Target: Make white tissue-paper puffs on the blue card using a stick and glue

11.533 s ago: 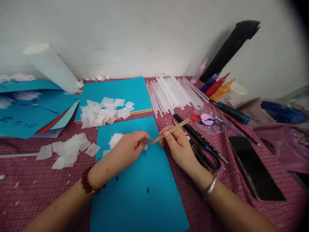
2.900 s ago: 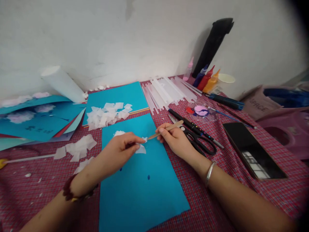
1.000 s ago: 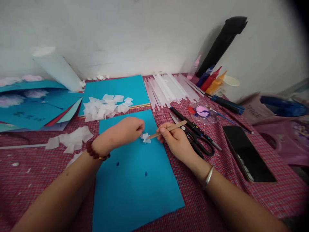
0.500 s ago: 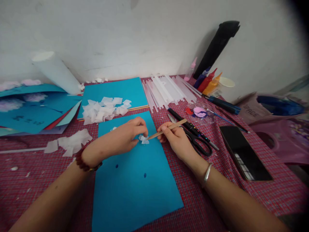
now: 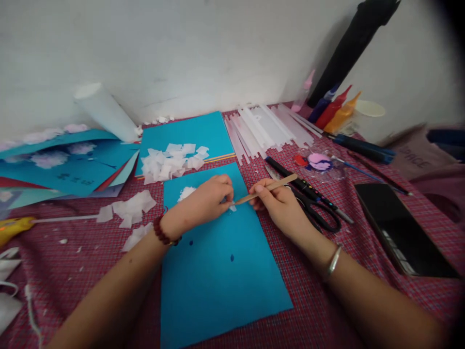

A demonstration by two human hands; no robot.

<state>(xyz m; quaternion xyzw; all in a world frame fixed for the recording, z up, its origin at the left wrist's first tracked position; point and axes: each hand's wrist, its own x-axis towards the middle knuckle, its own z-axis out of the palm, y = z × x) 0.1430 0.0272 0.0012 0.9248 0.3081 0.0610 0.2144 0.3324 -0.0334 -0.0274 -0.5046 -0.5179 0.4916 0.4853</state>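
My left hand (image 5: 214, 196) is closed in a pinch over the upper part of a blue sheet of paper (image 5: 218, 291). A bit of white tissue paper (image 5: 233, 208) shows at its fingertips, mostly hidden by them. My right hand (image 5: 272, 201) grips a flat wooden craft stick (image 5: 285, 182) between thumb and fingers. The stick's lower tip reaches the white bit beside my left fingertips. On the same sheet, a fluffy white patch (image 5: 186, 193) lies behind my left hand, and two dark blue spots (image 5: 232, 258) sit lower down.
Cut white squares (image 5: 169, 162) lie on stacked blue sheets (image 5: 185, 128). White strips (image 5: 261, 128), scissors (image 5: 314, 208), a paint palette (image 5: 319, 162), paint bottles (image 5: 332, 109) and a phone (image 5: 403, 228) are to the right. A yellow glue gun (image 5: 16, 228) shows at far left.
The view has swung left, so the scene sits further right and the glue gun appears. My left fingers have closed over the white bit, which showed more before. The right hand still holds the stick.
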